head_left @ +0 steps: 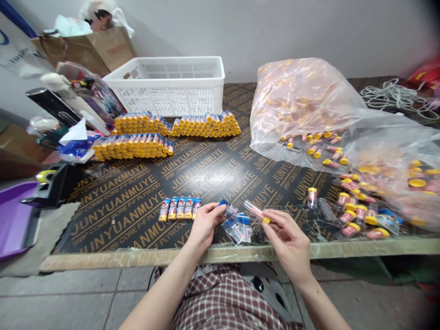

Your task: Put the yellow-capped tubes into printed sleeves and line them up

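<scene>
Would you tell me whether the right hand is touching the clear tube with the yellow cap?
Touching: the head view shows the right hand gripping the clear tube near its yellow cap.

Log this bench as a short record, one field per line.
Left hand: pinching a small blue-and-clear packet
Right hand: holding a clear yellow-capped tube
Between hands: more packets on the table
Left front: row of blue-labelled tubes
Back: white plastic basket, behind stacked yellow-ended tubes
Right: translucent plastic bag, loose yellow-capped tubes nearby
Surface: black printed plywood
</scene>
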Demonstrator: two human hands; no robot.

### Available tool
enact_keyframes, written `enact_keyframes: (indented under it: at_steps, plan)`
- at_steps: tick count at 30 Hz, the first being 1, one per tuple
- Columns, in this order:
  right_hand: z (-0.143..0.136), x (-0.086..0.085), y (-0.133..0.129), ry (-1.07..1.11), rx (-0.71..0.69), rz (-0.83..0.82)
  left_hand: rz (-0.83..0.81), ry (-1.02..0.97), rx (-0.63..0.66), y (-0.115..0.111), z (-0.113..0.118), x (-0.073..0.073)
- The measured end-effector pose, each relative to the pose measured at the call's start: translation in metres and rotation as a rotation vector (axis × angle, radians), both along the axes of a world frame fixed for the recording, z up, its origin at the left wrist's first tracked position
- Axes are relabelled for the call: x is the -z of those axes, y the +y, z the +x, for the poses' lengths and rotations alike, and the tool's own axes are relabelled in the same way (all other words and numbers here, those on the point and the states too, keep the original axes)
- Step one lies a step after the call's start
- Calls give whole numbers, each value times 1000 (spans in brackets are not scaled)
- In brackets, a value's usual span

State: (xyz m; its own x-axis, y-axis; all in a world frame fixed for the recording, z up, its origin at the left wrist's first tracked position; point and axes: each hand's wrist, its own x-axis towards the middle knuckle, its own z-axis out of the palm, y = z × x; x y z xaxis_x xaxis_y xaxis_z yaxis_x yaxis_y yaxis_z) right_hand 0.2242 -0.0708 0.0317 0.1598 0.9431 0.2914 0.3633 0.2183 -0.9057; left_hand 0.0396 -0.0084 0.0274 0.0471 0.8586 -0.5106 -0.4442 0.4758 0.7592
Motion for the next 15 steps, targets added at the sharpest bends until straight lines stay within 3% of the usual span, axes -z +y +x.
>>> enact_keyframes:
  at_steps: [5, 10, 13, 15]
  plan:
    - [-5, 3, -5, 34, -6, -13, -3, -2, -68, 3, -1, -3]
    - [-8, 6, -5, 23, -10, 7, 29, 50, -83, 1, -2, 2]
    - [-7, 4, -3, -3, 1, 26, 128, 188, 11, 1, 1, 11]
    - [-6, 3, -2, -24, 12, 34, 256, 404, 137, 0, 4, 17]
